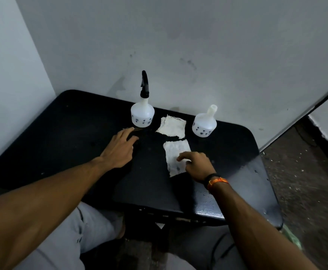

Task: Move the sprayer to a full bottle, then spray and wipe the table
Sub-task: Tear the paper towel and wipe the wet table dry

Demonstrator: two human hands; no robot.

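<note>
On the black table [61,133] a white bottle [142,114] stands at the back with the black sprayer [144,84] on its neck. A second white bottle [204,124] stands to the right with an open neck. One white cloth [172,126] lies between the bottles. Another white cloth [175,158] lies nearer me. My left hand [120,148] lies flat on the table, fingers straight, pointing toward the sprayer bottle and a little short of it. My right hand [195,165] rests on the near cloth with bent fingers pressing its right edge.
The table sits in a corner of grey walls [198,45]. Its right front part [237,191] is wet with droplets. A dirty floor [305,182] lies to the right. My knees in grey trousers [85,230] are under the near edge.
</note>
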